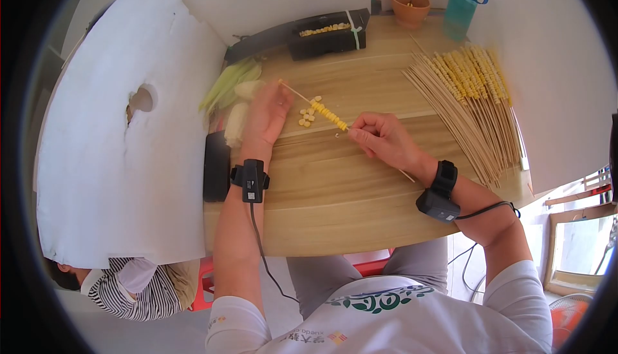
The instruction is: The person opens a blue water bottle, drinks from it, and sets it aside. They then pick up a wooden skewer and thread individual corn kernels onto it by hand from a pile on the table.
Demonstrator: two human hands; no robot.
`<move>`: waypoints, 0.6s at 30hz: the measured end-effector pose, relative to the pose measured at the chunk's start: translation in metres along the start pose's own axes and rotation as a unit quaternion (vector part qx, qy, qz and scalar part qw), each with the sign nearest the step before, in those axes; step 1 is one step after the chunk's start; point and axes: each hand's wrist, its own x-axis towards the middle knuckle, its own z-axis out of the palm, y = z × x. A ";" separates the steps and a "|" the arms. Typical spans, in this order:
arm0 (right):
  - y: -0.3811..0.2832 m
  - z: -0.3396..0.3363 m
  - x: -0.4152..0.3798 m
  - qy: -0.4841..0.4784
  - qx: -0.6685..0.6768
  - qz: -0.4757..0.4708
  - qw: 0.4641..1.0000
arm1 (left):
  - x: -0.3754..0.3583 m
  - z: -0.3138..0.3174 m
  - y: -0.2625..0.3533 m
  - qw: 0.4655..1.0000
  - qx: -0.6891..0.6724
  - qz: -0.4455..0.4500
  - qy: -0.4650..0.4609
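Observation:
A thin wooden skewer with yellow corn pieces [330, 115] threaded along its middle slants over the table. My right hand [385, 140] pinches it just below the corn, and its lower end sticks out beneath that hand. My left hand [269, 110] is at the upper end of the skewer, its fingertips near a small piece there; blur hides whether they grip it. Between the hands, a small group of loose corn pieces [307, 117] lies on the wooden table [322, 193].
Bare skewers [450, 119] and corn-loaded skewers [473, 74] lie at right. Behind are a black box [327, 43], clay pot [410, 10] and blue bottle [460, 7]. Husks [230, 83] lie at left. A person in stripes [145, 289] is beyond the white panel [84, 161].

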 end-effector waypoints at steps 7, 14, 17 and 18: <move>0.000 0.000 0.000 0.002 0.005 0.002 1.000 | -0.003 0.007 -0.002 1.000 0.016 0.003 -0.005; -0.003 0.000 -0.001 0.020 -0.007 -0.006 1.000 | -0.002 0.005 -0.006 0.999 0.022 -0.030 -0.015; -0.005 0.000 -0.001 0.026 -0.007 -0.003 1.000 | -0.006 0.014 -0.010 0.998 0.038 -0.050 -0.026; -0.005 0.000 -0.001 0.027 -0.007 -0.003 1.000 | -0.007 0.017 -0.011 0.997 0.041 -0.058 -0.032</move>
